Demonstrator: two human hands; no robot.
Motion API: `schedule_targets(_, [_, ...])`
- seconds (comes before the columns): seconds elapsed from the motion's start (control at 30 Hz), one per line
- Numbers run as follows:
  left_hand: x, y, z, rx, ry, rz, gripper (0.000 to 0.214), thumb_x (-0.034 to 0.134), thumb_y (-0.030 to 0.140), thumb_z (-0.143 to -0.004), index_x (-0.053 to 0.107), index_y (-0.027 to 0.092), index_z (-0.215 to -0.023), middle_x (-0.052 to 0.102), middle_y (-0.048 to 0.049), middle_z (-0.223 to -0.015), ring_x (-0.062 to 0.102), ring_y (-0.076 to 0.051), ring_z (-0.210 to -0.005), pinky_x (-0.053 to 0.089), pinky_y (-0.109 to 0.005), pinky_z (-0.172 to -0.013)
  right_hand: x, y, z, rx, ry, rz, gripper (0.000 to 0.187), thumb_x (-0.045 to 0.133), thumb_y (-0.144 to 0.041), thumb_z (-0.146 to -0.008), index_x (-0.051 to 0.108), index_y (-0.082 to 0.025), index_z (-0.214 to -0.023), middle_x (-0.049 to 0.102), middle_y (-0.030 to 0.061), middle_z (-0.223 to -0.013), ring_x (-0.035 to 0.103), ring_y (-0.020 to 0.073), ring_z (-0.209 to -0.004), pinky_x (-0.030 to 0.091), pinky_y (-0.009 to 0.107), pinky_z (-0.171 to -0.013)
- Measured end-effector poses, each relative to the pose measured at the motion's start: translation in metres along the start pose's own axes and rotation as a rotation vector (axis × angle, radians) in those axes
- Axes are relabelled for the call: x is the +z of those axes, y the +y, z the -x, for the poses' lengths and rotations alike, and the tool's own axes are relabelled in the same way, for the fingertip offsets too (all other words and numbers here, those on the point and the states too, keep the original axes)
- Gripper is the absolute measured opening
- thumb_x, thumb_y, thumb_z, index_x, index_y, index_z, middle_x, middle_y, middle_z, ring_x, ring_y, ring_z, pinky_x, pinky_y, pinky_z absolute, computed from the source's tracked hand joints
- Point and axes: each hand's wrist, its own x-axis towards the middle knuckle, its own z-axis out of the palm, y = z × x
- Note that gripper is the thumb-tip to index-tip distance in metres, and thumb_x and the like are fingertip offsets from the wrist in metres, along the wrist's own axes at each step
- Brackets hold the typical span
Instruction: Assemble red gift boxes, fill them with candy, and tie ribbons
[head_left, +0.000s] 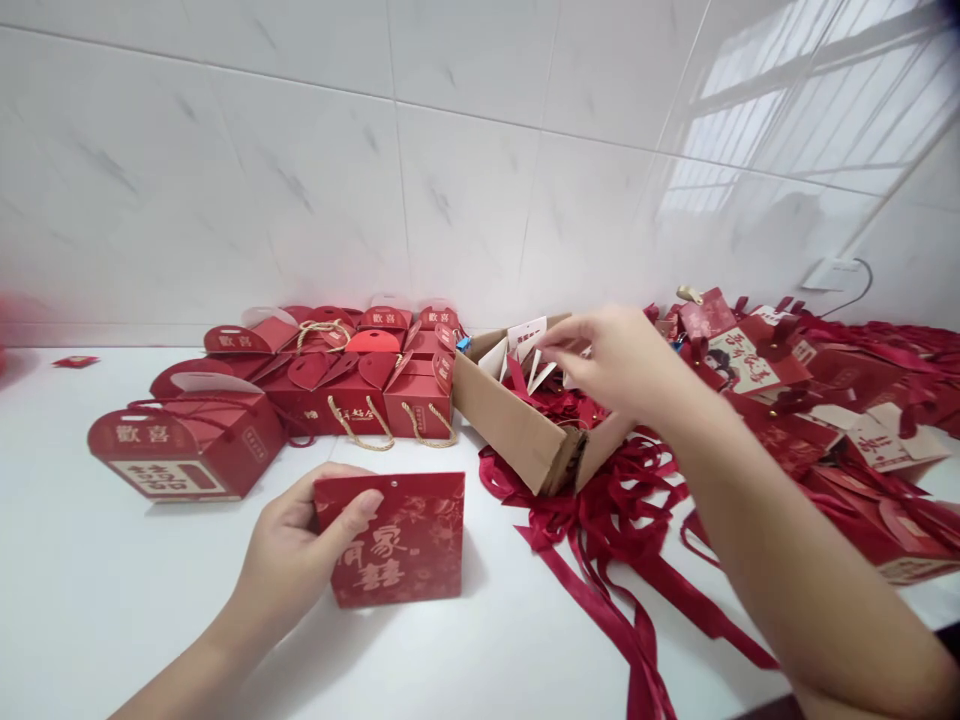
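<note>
I face a pale marble-look tiled wall [472, 190], thin straight joints [466, 114] | barred-window reflection [780, 110] gleaming upper right on its gloss | white tabletop [67, 560] before me, reaching the wall | white wall plate [829, 273], dark cable [871, 281] at right

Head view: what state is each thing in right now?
Left hand: gripping the red card.
Red card: held by its left side.
Right hand: at the cardboard box; grip unclear.
Cardboard box: open, cards inside.
Ribbons: loose, tangled on the table.
Front-left gift box: upright.
</note>
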Motion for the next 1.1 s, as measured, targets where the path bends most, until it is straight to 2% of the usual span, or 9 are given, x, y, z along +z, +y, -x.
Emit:
schedule_targets(0.07, [0.0, 0.001, -0.001, 0.004, -0.007, -0.009, 0.031, 0.07, 0.051, -0.072, 0.062, 0.021, -0.078, 0.066, 0.0011, -0.065, 0.063, -0.016, -0.055, 0.053, -0.019, -0.047, -0.007, 0.028, -0.022, 0.144, -0.32, 0.237, 0.017, 0.056, -0.016, -0.082, 0.073, -0.019, -0.084, 0.07, 0.008, -0.081, 0.064, 0.022, -0.075, 0.044, 0.031, -0.067])
schedule_targets(0.1, [-0.001, 0.001, -0.001, 0.006, -0.007, -0.014, 0.031, 0.07, 0.051, -0.072, 0.062, 0.021, -0.078, 0.066, 0.0009, -0.066, 0.063, -0.016, -0.056, 0.054, -0.019, -0.048, -0.005, 0.04, -0.032, 0.178, -0.405, 0.268, 0.013, 0.059, -0.014, -0.079, 0.072, -0.016, -0.078, 0.07, 0.0091, -0.076, 0.064, 0.0225, -0.072, 0.044, 0.031, -0.064])
schedule_targets(0.2, [-0.001, 0.001, -0.001, 0.012, -0.005, -0.022, 0.031, 0.07, 0.051, -0.072, 0.063, 0.021, -0.078, 0.066, 0.0012, -0.067, 0.063, -0.015, -0.056, 0.054, -0.018, -0.048, 0.013, 0.068, -0.055, 0.174, -0.575, 0.25, 0.01, 0.062, -0.016, -0.081, 0.071, -0.014, -0.078, 0.069, 0.0067, -0.077, 0.065, 0.0189, -0.073, 0.047, 0.027, -0.066])
schedule_targets(0.27, [-0.001, 0.001, -0.001, 0.01, -0.014, -0.017, 0.031, 0.07, 0.051, -0.072, 0.063, 0.022, -0.077, 0.065, 0.0015, -0.066, 0.063, -0.015, -0.056, 0.053, -0.017, -0.048, 0.031, 0.08, -0.064, 0.164, -0.639, 0.226, 0.015, 0.059, -0.025, -0.088, 0.068, -0.014, -0.091, 0.069, 0.0054, -0.089, 0.065, 0.0159, -0.08, 0.051, 0.028, -0.073])
schedule_targets(0.4, [-0.002, 0.001, -0.001, -0.004, -0.03, -0.02, 0.031, 0.069, 0.052, -0.072, 0.063, 0.021, -0.076, 0.065, 0.0014, -0.064, 0.062, -0.015, -0.055, 0.053, -0.017, -0.047, 0.06, 0.092, -0.076, 0.181, -0.619, 0.259, 0.029, 0.054, -0.034, -0.092, 0.057, -0.016, -0.115, 0.06, 0.0082, -0.116, 0.061, 0.0186, -0.097, 0.053, 0.039, -0.084])
schedule_targets(0.6, [-0.003, 0.004, -0.001, 0.017, -0.032, -0.048, 0.03, 0.069, 0.051, -0.073, 0.064, 0.021, -0.074, 0.064, 0.0006, -0.066, 0.06, -0.015, -0.055, 0.051, -0.018, -0.047, 0.082, 0.104, -0.086, 0.233, -0.611, 0.337, 0.031, 0.055, -0.033, -0.092, 0.056, -0.016, -0.118, 0.058, 0.0092, -0.119, 0.06, 0.0198, -0.101, 0.052, 0.04, -0.085])
schedule_targets(0.77, [-0.002, 0.008, 0.0, -0.016, -0.043, -0.03, 0.033, 0.069, 0.053, -0.071, 0.064, 0.02, -0.074, 0.064, -0.0005, -0.066, 0.061, -0.015, -0.057, 0.051, -0.019, -0.048, 0.087, 0.111, -0.084, 0.262, -0.643, 0.378, 0.03, 0.056, -0.033, -0.092, 0.057, -0.015, -0.116, 0.059, 0.0089, -0.116, 0.061, 0.0191, -0.098, 0.053, 0.039, -0.083])
schedule_targets(1.1, [-0.001, 0.003, 0.003, -0.087, -0.058, 0.032, 0.034, 0.067, 0.051, -0.075, 0.06, 0.018, -0.08, 0.062, 0.0002, -0.069, 0.059, -0.014, -0.062, 0.05, -0.018, -0.054, 0.088, 0.115, -0.079, 0.194, -0.653, 0.354, 0.031, 0.056, -0.033, -0.092, 0.056, -0.015, -0.117, 0.059, 0.0089, -0.117, 0.061, 0.0194, -0.098, 0.053, 0.039, -0.084])
